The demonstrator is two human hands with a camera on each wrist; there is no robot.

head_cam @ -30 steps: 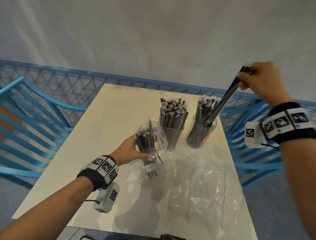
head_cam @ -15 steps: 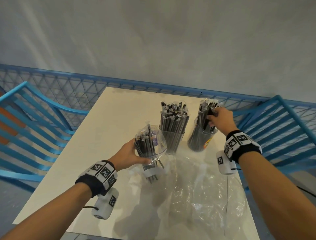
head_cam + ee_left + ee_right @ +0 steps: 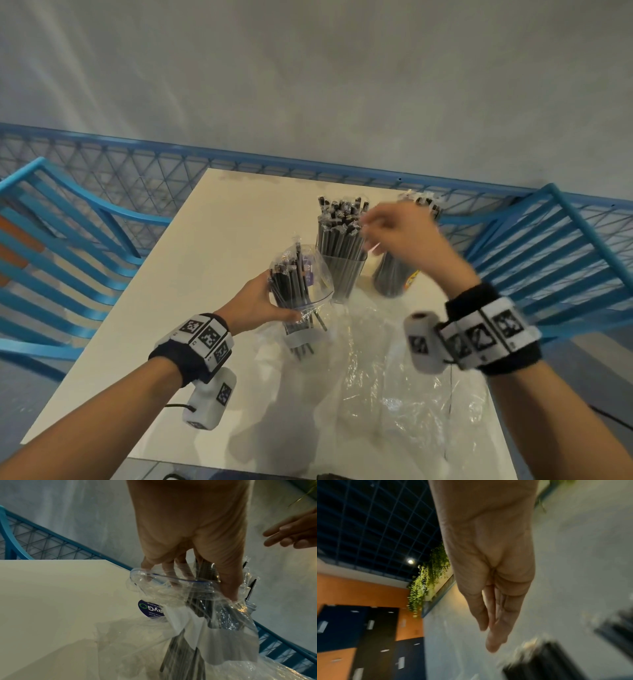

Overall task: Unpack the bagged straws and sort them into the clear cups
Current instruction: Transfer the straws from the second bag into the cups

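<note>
A: From the head view, our left hand [image 3: 260,305] is wrapped round the zip bag [image 3: 301,284] of black straws [image 3: 291,284], holding it upright at the middle of the white table [image 3: 178,274]. Our right hand [image 3: 400,240] hovers blurred over the two clear cups [image 3: 342,274], fingers loose, nothing in it.

B: Agreed. Both cups stand at the far side, the left one packed with wrapped straws and the right one [image 3: 390,281] partly behind our hand. An emptied plastic bag [image 3: 394,377] lies crumpled on the near right.

A: In the left wrist view, our fingers [image 3: 228,585] press the film against the bundle just below the blue zip line, the mouth gaping. A white label band [image 3: 205,639] sits lower down, a purple sticker [image 3: 149,608] beside it.

B: The film looks slick and soft, so we judge the bag would slide if held loosely; the straws are light, stiff, and would fan out. Best we pinch a few near their tops, above the bag mouth.

A: The right wrist view shows our fingers [image 3: 494,622] straight and together, released, with dark blurred straws [image 3: 547,660] at the lower right.

B: Whether those stand in the left or right cup, we cannot tell.
</note>
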